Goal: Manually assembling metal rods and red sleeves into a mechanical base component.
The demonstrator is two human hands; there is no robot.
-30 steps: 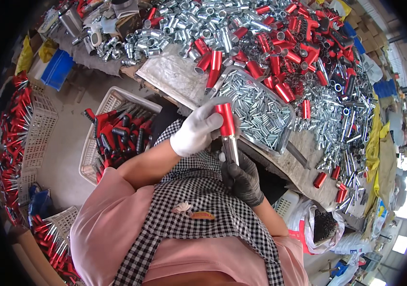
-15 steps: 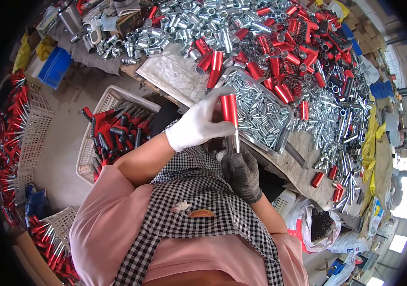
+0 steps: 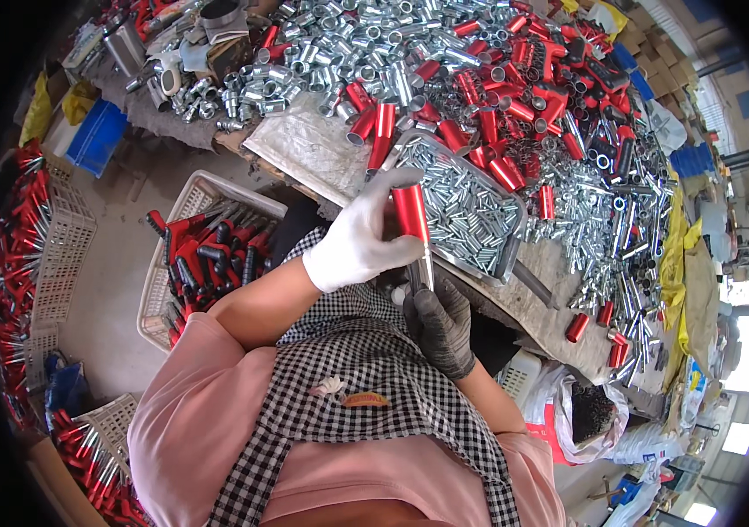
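In front of my apron a red metal tube [image 3: 410, 212] stands slightly tilted. My left hand [image 3: 359, 237], in a white glove, curls thumb and fingers around this tube. A slim silver rod [image 3: 429, 268] comes out of its lower end. Below, my right hand [image 3: 445, 329], in a dark grey glove, grips the lower part of the rod. A dark piece beside the rod is mostly hidden by that hand, so its kind cannot be made out. Just beyond the tube lies a metal tray [image 3: 513, 250] of small silver pins [image 3: 465, 211].
Silver collars [image 3: 357, 44] and loose red tubes [image 3: 504, 171] heap the bench's far side. A white crate [image 3: 153, 294] with red-and-black tools [image 3: 208, 255] stands left of my arm. More crates line the left. An open sack [image 3: 592, 413] of dark bits stands at right.
The view has shifted slightly, so the bench sits a little further left and up. The red tube leans a bit more. Both hands keep their hold.
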